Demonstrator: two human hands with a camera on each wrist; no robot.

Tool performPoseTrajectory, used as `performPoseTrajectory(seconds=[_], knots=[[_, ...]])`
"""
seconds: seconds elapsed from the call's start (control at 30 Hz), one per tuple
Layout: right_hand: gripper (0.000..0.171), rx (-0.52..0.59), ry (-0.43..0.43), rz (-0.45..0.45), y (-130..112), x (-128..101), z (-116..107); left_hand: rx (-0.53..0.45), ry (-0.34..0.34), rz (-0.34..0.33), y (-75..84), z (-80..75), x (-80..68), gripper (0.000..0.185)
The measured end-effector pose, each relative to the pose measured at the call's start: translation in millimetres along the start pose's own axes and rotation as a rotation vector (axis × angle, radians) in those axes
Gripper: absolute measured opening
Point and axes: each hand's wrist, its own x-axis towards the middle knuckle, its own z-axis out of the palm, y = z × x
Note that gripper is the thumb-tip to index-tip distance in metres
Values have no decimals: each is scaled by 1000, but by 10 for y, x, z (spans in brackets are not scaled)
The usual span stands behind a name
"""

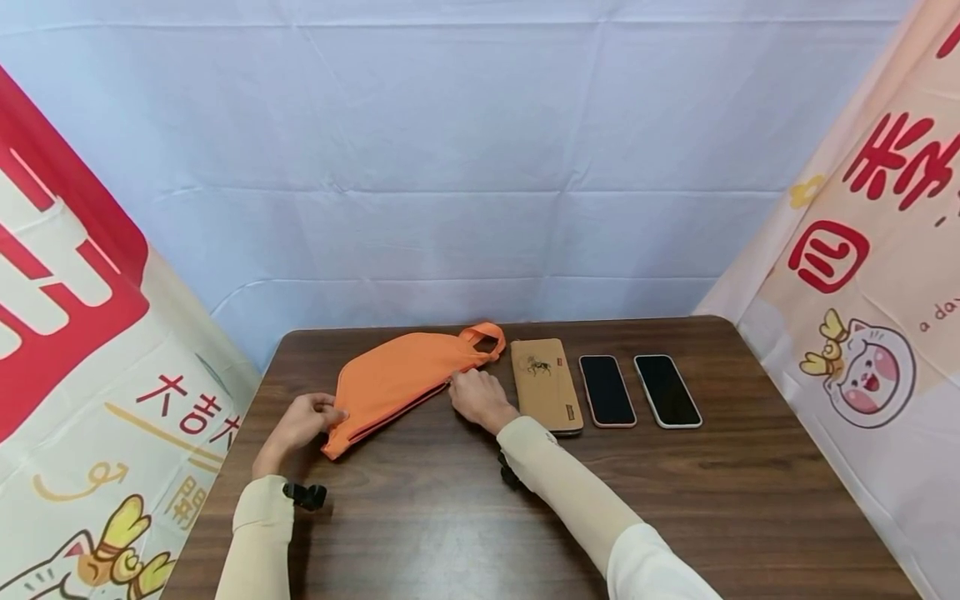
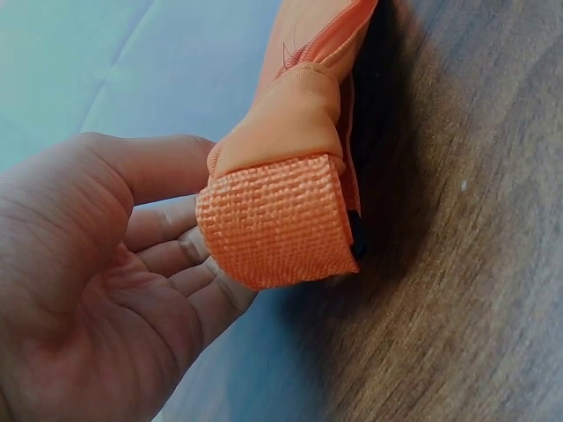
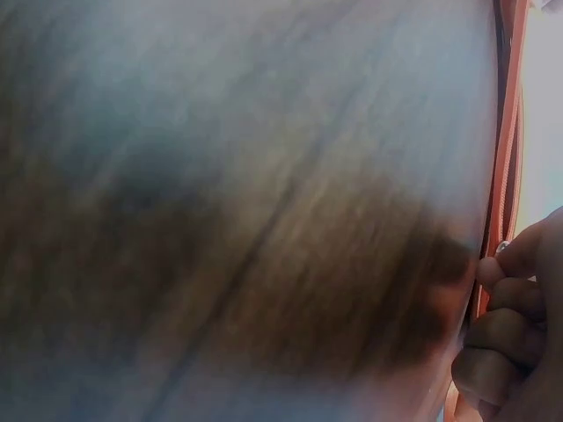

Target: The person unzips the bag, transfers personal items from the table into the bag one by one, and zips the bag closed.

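Observation:
An orange fabric bag [image 1: 405, 375] with a strap loop [image 1: 483, 335] at its far right end lies slanted on the table. My left hand [image 1: 303, 421] holds its left end, thumb on the front and the other fingers behind. In the left wrist view the woven strap end [image 2: 273, 224] stands out in front of that hand's fingers. My right hand [image 1: 480, 396] pinches the zipper pull [image 3: 503, 248] near the bag's right end, its other fingers curled. Along the zipper [image 1: 401, 408], a dark slit runs from the left end up to this hand.
Right of the bag lies a tan long wallet [image 1: 543, 383], close beside my right hand. Beyond it are a phone with a pinkish rim [image 1: 607, 392] and a phone with a white rim [image 1: 667, 392]. The brown wooden table [image 1: 450, 517] ends at a pale cloth backdrop [image 1: 450, 208].

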Motion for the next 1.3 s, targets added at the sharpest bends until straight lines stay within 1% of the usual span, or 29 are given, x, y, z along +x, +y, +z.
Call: performPoseTrajectory(seconds=[0.13, 0.4, 0.67, 1.0, 1.3], knots=[[28, -13, 4, 9, 22, 5, -23, -3, -2, 7, 4, -3, -2, 45], [28, -21, 19, 10, 58, 13, -59, -16, -4, -1, -8, -2, 8, 46], [27, -36, 24, 13, 80, 27, -87, -13, 0, -7, 2, -6, -27, 46], [27, -30, 47, 16, 97, 37, -105, 2, 2, 10, -12, -8, -70, 46], [27, -34, 37, 14, 114, 48, -108, -23, -4, 8, -6, -8, -75, 47]])
